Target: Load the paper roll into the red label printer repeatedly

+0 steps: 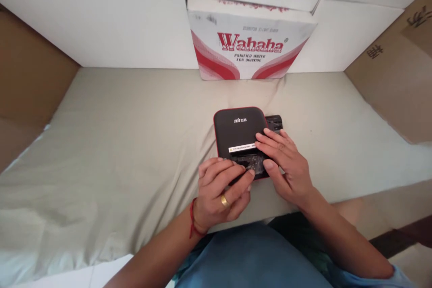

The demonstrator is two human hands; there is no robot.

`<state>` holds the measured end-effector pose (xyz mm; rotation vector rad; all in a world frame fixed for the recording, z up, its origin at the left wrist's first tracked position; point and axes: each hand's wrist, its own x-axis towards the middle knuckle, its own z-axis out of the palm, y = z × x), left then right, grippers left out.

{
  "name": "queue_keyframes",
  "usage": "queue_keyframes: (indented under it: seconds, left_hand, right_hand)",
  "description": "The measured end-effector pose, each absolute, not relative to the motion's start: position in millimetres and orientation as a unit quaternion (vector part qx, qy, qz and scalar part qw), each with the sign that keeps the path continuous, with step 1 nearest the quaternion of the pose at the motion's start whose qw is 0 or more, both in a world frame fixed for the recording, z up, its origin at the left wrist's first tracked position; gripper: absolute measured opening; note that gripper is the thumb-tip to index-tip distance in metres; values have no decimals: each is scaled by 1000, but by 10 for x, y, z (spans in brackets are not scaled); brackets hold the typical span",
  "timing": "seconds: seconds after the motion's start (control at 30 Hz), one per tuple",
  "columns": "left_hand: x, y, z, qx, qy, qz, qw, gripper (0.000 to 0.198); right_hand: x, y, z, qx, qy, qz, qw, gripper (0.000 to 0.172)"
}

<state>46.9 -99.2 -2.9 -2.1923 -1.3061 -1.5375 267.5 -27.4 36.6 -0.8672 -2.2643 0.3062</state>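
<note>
A black box with a red edge point(238, 130) lies on the cloth-covered table point(135, 144), a white logo on its lid and a white label strip near its front. My left hand point(219, 191), with a gold ring and a red wrist thread, is closed in a pinch on a crinkled clear plastic film point(251, 162) at the box's front edge. My right hand point(285, 162) rests on the box's right front corner, fingers stretched flat over the lid and thumb by the film. A dark glossy piece point(275, 121) pokes out behind the box on the right.
A white carton printed "Wahaha" point(249, 45) stands against the back, among plain white foam blocks point(101, 18). Brown cardboard walls close in on the left point(30, 72) and the right point(394, 72). The table's front edge runs just below my hands.
</note>
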Motion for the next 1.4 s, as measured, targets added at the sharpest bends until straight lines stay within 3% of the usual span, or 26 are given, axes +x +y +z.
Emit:
queue_keyframes:
  seconds: [0.2,0.37,0.8,1.0,1.1,1.27,1.4]
  left_hand:
    - [348,-971,-209,-565,-490,-652,-125,56]
    - [206,-817,-332,-494,-496,-636,-324,81]
    - [131,-722,-649,-529,-463,-601,-380,105]
    - [182,-669,-712,-519,-442,-623,-383,101]
    - [201,-640,-719,-508,-425,-632,-403,96]
    - [225,-586,-697,-475,-395,-655,-435,93]
    - [248,-568,-646,-453,-377,-655,-473,93]
  right_hand:
    - [2736,-607,282,-276,-889,107,350,50]
    - [2853,-653,229,-275,-887,98,359,56]
    - [2913,-570,366,-241,-905,83,340,54]
    - [2807,-277,825,-275,-905,121,301,34]
    - [2562,9,1025,-349,-899,153,214,31]
    - [1973,362,1178,-435,-894,69,-76,29]
    - [1686,423,1177,-426,-888,29,-170,32]
